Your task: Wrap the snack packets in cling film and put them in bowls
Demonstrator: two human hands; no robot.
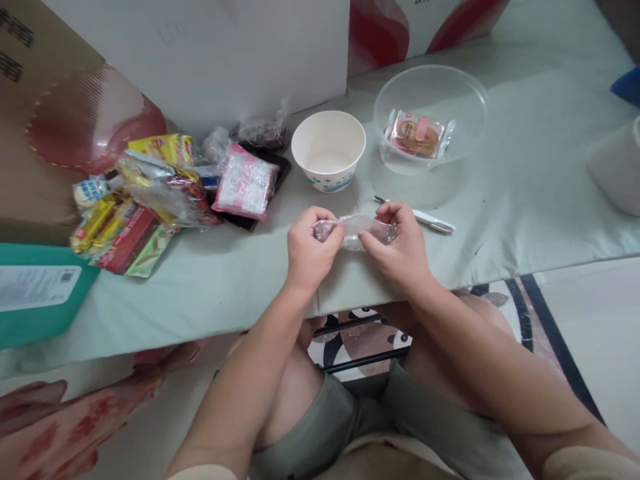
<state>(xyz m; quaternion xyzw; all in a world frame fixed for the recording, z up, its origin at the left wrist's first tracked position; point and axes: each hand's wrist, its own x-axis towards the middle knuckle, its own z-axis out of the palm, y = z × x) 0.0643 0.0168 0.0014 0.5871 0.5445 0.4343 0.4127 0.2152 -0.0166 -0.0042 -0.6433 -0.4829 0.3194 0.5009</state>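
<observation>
A crumpled clear plastic wrapper (356, 230) is stretched between my hands, low over the cloth near the table's front edge. My left hand (311, 250) pinches its left end between thumb and fingers. At the other end, my right hand (403, 243) grips it the same way. Whether anything lies inside the wrapper I cannot tell. Just beyond my hands stands a white paper bowl (330, 143), with nothing visible inside. Beside my right hand lies a white-handled cutting tool (433, 221), its dark tip partly behind my fingers.
A clear plastic tub (431, 77) at the back right holds a wrapped snack (417, 135). Several packaged snacks (150, 193) are heaped at the left, near a green tray (75, 313). Large boxes (240, 53) line the back. A white container (617, 167) stands far right.
</observation>
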